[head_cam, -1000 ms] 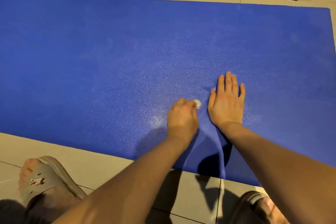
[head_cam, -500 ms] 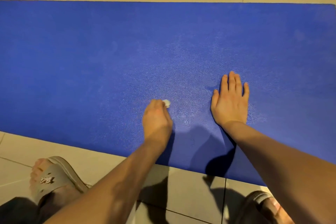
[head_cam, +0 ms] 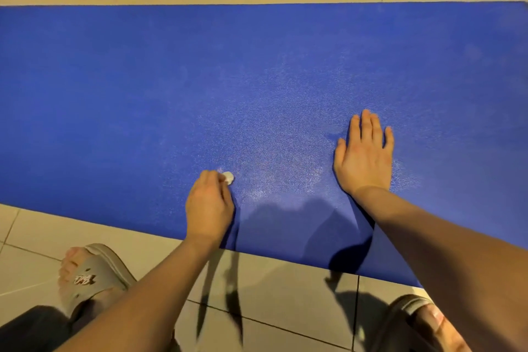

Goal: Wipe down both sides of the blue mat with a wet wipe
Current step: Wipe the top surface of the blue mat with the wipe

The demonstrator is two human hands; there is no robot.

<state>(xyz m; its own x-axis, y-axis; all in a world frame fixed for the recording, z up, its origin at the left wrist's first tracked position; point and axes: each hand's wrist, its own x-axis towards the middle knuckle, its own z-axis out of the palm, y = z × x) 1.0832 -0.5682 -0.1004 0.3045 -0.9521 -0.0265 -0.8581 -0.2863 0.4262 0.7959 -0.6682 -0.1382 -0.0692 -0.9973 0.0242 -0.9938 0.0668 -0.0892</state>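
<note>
Wet wipe (head_cam: 228,178), pinched in left grip (head_cam: 210,208), is dragged further left across blue mat (head_cam: 143,94), spread on floor (head_cam: 285,280). Right grip (head_cam: 364,157) is kept flat, fingers straight, mat pinned. Top side judged partly wiped.

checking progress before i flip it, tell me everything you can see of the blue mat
The blue mat lies flat on the tiled floor, its pebbled, foam-like surface facing up. A glistening damp patch shows between the hands. The right hand presses flat on it; the left hand holds a balled wet wipe against it.
</note>
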